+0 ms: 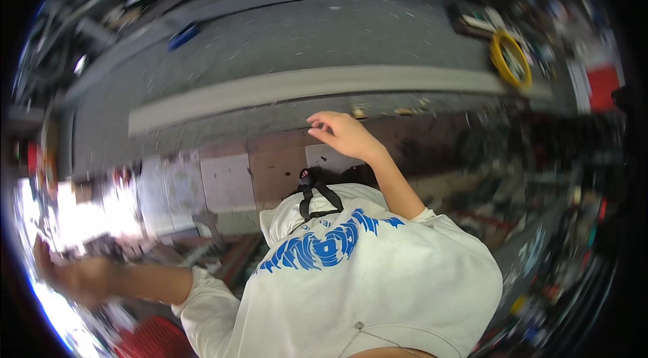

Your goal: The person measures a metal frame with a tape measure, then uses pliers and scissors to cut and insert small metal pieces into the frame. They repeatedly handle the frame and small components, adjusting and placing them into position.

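Near a long, pale grey strip point(317, 85), right hand point(345, 134), fingers point(320, 117) loosely parted (left hand point(88, 282) blurred, cannot tell)

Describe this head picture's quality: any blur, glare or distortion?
Head view: motion blur smears the left hand, while the right hand is fairly crisp; also in the head view, white glare burns out detail at left, and the long pale bar looks bowed, with the corners black.

my white shirt point(378, 270) of soft matt cloth, my pendant point(359, 325) metal-looking, before me the desk point(378, 41) matt and flecked, a long pale strip point(283, 91) smooth and matt, a yellow basket point(498, 61) plastic-looking, floor tiles point(226, 182) smooth
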Demonstrator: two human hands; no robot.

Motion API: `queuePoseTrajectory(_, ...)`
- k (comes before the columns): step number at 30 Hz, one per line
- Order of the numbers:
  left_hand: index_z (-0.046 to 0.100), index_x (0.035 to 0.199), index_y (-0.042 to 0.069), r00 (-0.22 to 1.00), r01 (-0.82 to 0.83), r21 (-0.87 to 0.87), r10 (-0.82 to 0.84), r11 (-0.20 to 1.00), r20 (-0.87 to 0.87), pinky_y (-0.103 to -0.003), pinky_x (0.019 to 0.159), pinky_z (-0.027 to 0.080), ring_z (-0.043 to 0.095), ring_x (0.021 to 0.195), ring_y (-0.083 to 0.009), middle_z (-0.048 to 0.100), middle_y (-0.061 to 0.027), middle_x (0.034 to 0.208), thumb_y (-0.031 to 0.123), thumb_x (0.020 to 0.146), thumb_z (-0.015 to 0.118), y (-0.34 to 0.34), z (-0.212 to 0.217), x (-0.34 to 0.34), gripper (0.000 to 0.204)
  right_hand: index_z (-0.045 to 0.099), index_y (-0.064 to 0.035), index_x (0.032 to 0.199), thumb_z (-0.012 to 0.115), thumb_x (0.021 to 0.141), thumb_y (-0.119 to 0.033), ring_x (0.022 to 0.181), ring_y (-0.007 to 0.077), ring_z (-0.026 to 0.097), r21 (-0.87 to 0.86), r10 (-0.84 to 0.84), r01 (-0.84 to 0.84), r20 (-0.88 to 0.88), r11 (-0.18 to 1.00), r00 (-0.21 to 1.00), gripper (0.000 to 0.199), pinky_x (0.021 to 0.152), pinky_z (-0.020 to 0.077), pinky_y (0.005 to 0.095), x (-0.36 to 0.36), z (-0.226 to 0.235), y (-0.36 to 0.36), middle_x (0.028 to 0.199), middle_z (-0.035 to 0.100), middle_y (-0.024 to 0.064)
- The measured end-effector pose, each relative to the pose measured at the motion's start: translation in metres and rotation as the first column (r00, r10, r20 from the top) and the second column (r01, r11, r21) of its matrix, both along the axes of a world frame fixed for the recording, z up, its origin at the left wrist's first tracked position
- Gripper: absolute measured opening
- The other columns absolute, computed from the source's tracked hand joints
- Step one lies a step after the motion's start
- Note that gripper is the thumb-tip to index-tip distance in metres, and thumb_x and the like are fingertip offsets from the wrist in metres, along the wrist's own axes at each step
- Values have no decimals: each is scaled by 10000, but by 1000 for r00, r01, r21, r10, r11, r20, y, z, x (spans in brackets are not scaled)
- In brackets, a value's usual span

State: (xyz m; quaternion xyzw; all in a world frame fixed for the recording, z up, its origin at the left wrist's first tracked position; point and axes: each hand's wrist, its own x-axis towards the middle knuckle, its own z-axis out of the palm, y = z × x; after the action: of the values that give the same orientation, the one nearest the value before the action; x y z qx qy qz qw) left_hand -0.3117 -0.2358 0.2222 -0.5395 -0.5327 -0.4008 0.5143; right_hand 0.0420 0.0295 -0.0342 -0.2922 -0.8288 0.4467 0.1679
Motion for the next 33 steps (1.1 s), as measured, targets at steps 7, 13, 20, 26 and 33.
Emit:
queuePoseTrajectory(7,624,1153,64,673,704,-521,-221,483,705,-372,929,442,577,1071,-265,607,-129,1150,127,871,619,306,-173,175,289,637,17,1089,640,890,-196,811,185,656,-121,-636,638,58,760,769,292,744,513,302,144,1,5,908,694,151)
queuePoseTrajectory(13,608,1174,67,508,829,-557,-349,-50,788,-385,994,410,529,1169,-312,563,-148,1208,174,878,626,359,-255,354,315,653,13,1069,645,891,-227,752,184,659,-147,-942,930,-35,336,335,298,721,513,300,286,-21,-4,869,696,146)
queuePoseTrajectory(20,546,1276,38,72,915,-68,-4,-398,997,-337,945,444,581,1101,-219,560,-119,1241,238,935,582,419,-273,530,397,652,21,1061,648,887,-243,745,194,660,-81,-952,957,114,278,286,317,705,509,313,428,-30,19,860,697,146)
queuePoseTrajectory(26,308,1422,-17,-233,946,300,390,-121,891,-342,842,529,641,992,-267,453,-201,1320,359,931,576,568,-278,685,673,632,24,1097,651,888,-246,725,194,643,-15,-968,978,138,210,210,342,698,505,316,546,-6,49,875,692,139)
queuePoseTrajectory(33,415,1152,3,-331,938,336,523,88,786,-435,729,596,620,863,-272,528,-130,998,111,819,536,661,-309,741,371,636,13,1112,632,913,-223,817,171,645,-173,-951,962,193,211,243,309,768,504,294,621,-18,71,927,695,139)
